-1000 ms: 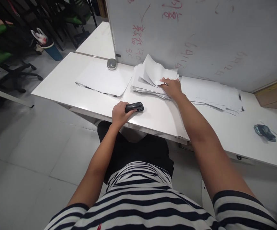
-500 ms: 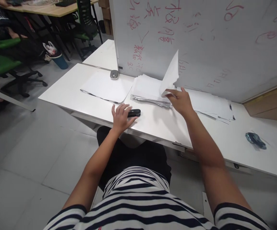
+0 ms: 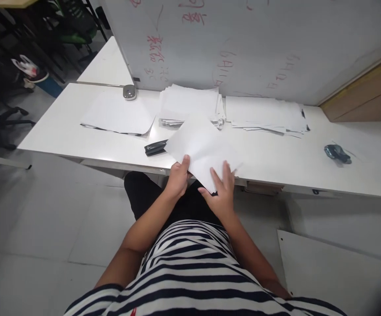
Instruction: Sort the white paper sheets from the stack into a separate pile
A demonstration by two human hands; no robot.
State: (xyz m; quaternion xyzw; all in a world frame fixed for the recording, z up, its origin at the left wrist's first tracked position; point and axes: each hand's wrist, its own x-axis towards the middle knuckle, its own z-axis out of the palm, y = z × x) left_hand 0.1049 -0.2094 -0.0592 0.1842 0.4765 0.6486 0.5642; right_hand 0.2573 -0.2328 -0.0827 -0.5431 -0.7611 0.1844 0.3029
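Both hands hold a few white paper sheets [image 3: 200, 147] over the near edge of the white table [image 3: 276, 158]. My left hand [image 3: 178, 177] grips the sheets' near left edge, thumb on top. My right hand [image 3: 221, 191] holds the near corner with fingers laid along the paper. A black stapler [image 3: 155, 148] lies on the table just left of the sheets, untouched. A stack of paper [image 3: 190, 103] sits behind, against the whiteboard.
A second spread stack of paper [image 3: 266, 116] lies to the right, single sheets [image 3: 116, 117] to the left. A small silver object [image 3: 129, 91] sits by the whiteboard [image 3: 259, 39]. A dark object [image 3: 337, 153] lies far right. Office chairs stand at left.
My left hand let go of the stapler. My right hand lifted sheets off the middle stack and brought them to the table's near edge, where both hands now hold them.
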